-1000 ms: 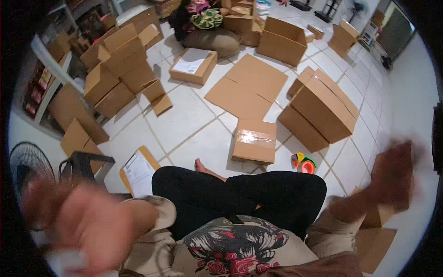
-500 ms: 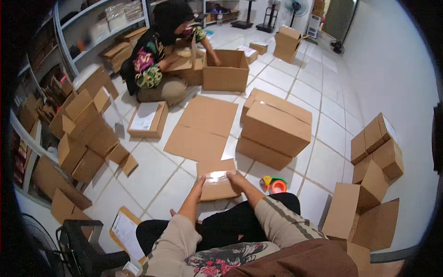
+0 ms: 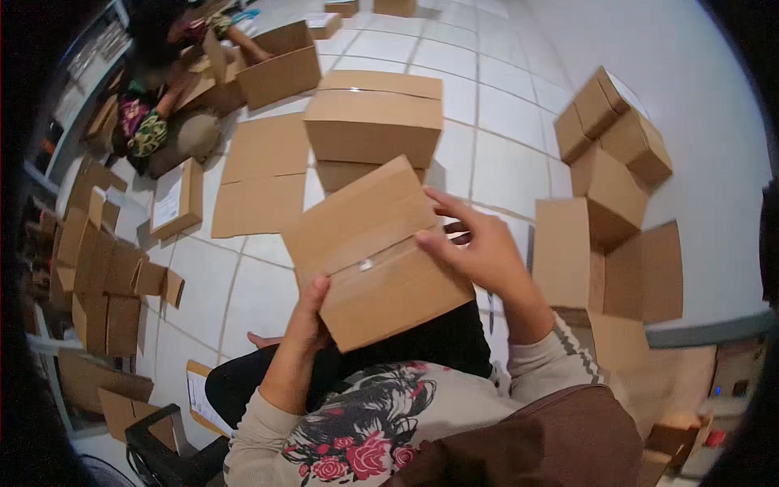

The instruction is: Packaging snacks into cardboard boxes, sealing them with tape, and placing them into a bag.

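Observation:
A flat brown cardboard box (image 3: 357,235) is held up, tilted, above my lap. A seam runs across its face, with clear tape and a small white spot on it. My left hand (image 3: 307,316) grips the near left edge, thumb on the face and the other fingers hidden. At the right edge my right hand (image 3: 479,247) has its thumb on the face and its fingers bent round the side. Behind the held box stands a larger closed carton (image 3: 373,126), resting on another one.
Flattened cardboard (image 3: 264,183) and a labelled box (image 3: 180,199) lie on the tiled floor to the left. Open cartons (image 3: 564,252) line the right wall. A co-worker (image 3: 154,105) sits at far left, reaching into an open box (image 3: 284,73). A black stool (image 3: 174,442) stands near left.
Both hands have raised the box from low in front of my legs toward me and turned it askew. My view has swung right and down. The tape dispenser no longer shows.

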Tool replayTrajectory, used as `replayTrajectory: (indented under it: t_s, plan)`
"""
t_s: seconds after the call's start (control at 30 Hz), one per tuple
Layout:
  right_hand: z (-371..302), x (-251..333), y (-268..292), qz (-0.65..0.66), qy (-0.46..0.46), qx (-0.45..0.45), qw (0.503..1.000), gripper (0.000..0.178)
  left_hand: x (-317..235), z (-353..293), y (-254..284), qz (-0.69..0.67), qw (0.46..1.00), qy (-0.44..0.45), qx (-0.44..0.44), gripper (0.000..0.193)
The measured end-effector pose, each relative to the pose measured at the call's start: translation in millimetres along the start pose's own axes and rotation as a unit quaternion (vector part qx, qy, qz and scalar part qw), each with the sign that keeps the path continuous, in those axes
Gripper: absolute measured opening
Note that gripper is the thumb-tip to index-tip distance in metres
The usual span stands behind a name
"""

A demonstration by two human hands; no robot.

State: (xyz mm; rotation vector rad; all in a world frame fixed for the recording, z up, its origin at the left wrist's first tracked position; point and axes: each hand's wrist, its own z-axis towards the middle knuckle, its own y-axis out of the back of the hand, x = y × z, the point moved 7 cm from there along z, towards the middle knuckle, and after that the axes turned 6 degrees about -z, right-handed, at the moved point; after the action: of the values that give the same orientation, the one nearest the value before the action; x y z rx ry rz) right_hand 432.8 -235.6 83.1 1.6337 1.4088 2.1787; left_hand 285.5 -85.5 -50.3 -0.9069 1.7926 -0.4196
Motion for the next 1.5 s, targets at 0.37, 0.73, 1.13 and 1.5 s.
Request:
replayTrajectory:
  t_s: [0.37,0.73,1.13,1.5]
  plan:
    - [-126,-433,-118,-0.272,-0.344,0.275,0.855,0.073,86,4,-23,0.045,0.996,0.037,-0.066,0.07]
    - [-56,-266,53,0.18,-0.122,-0.278,0.936,0.011,81,-12,-51,0.056,0.997,-0.001,-0.06,0.088]
    - [-28,-62,-42,0.681,-0.032,-0.052,0.73,0.013,109,-21,-73,0.303,0.934,-0.137,-0.127,0.109]
    - [-59,-41,-33,0.47,0.036,-0.084,0.878,0.017,86,0,-66,0.246,0.958,-0.147,-0.025,0.106]
